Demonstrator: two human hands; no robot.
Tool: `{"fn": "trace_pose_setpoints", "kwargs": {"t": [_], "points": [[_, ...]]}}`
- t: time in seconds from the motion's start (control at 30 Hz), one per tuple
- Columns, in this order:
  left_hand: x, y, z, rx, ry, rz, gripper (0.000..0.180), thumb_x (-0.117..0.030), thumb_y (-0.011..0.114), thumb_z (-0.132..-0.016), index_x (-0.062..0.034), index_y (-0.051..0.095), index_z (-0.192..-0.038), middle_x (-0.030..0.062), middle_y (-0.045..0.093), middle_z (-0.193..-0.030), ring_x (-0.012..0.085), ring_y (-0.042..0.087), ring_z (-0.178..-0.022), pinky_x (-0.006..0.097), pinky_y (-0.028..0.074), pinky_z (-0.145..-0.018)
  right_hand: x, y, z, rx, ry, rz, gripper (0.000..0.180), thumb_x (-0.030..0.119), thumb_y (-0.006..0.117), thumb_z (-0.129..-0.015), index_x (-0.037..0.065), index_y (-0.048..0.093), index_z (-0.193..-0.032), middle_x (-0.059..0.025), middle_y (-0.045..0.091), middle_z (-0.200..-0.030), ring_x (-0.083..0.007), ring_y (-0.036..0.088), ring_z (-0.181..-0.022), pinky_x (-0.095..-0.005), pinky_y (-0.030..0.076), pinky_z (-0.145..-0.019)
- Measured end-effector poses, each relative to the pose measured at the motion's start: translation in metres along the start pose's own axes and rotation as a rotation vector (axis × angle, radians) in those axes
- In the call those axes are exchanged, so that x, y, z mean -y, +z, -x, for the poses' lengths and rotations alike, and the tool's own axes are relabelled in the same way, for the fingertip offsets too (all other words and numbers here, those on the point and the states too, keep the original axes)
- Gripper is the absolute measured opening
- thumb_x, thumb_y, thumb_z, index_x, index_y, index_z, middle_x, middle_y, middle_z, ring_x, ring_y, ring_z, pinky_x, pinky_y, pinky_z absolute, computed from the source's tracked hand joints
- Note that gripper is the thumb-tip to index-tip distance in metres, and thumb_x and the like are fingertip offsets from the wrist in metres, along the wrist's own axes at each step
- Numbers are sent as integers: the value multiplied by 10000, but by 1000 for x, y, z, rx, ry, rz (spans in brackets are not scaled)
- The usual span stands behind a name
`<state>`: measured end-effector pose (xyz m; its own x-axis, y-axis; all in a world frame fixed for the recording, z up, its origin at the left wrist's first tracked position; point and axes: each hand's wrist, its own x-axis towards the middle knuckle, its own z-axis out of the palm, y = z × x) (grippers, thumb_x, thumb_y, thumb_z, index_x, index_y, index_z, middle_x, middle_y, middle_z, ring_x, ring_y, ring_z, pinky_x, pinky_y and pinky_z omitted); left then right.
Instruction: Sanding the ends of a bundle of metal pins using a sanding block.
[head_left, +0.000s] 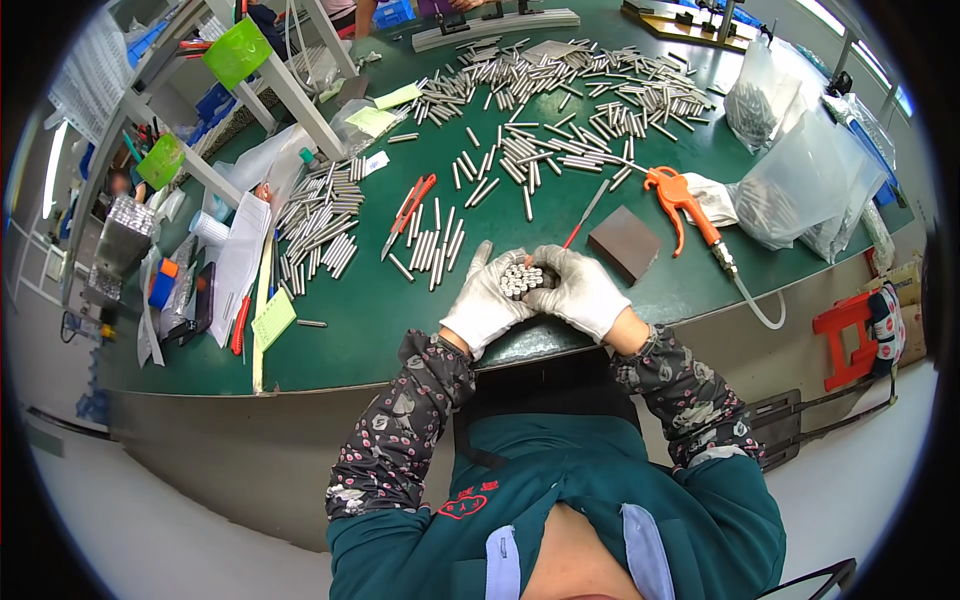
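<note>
1. While both gloved hands meet at the near edge of the green table [400, 330], the head view shows them cupped around a bundle of metal rods [523, 279], ends facing up.
2. Left hand [484, 300] wraps the bundle's left side, fingers curled shut against the rods, with one finger sticking up.
3. Right hand [582, 290] closes over the right side, its fingers touching the left hand's above the bundle.
4. Just beyond the hands, a small row of loose rods [432, 248] lies on the table, with red-handled pliers [409, 211] beside it.
5. A brown block [625, 243] sits just right of the hands, and an orange air gun [684, 206] with its hose lies farther right.
6. Many more rods [570, 100] are scattered across the far side, and another pile [322, 215] lies to the left.
7. Clear plastic bags [805, 185] stand at the right edge.
</note>
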<state>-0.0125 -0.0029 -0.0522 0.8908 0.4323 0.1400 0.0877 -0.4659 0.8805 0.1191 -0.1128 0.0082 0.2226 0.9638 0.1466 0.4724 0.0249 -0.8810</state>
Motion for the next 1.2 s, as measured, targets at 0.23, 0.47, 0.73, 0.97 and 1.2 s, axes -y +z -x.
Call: {"fn": "trace_pose_setpoints", "kwargs": {"t": [0.23, 0.47, 0.73, 0.97, 1.2], "points": [[-13, -3, -2, 30, 32, -299, 339, -404, 597, -741, -248, 577, -1041, -53, 577, -1055, 136, 460, -1094, 454, 88, -1070, 1, 0, 3, 22, -12, 32, 430, 111, 688, -651, -7, 526, -1032, -67, 572, -752, -132, 539, -656, -258, 457, -640], [-38, -7, 0, 5, -41, -165, 339, -359, 642, -713, -216, 582, -1014, -56, 596, -992, 102, 491, -1044, 413, 64, -1077, 14, -5, 12, -20, 66, 43, 478, 184, 678, -653, 14, 479, -1053, -140, 596, -757, -291, 590, -709, -343, 463, -644], [-20, -3, 1, -44, -157, 51, 320, -148, 705, -653, -137, 572, -944, -51, 601, -937, 122, 453, -1096, 364, 2, -1082, 8, -49, 24, -400, -106, 915, 564, 347, 690, -626, 45, 527, -1073, -123, 533, -1030, -282, 483, -1004, -415, 328, -898], [-28, -3, -1, -34, -164, 82, 295, -142, 688, -662, -142, 578, -935, -45, 607, -921, 128, 458, -1092, 372, 1, -1082, -17, -54, 27, -305, 45, 1070, 602, 365, 641, -677, 103, 484, -1196, -224, 453, -1158, -359, 435, -1062, -436, 299, -941], [-25, -2, -1, -74, -38, -159, 344, -263, 637, -695, -134, 571, -1008, 28, 588, -1013, 145, 471, -1078, 391, 87, -1083, 31, -25, 34, -185, -379, 747, 524, 208, 680, -614, 133, 549, -1116, -239, 453, -1132, -378, 445, -1025, -438, 362, -863]]}}
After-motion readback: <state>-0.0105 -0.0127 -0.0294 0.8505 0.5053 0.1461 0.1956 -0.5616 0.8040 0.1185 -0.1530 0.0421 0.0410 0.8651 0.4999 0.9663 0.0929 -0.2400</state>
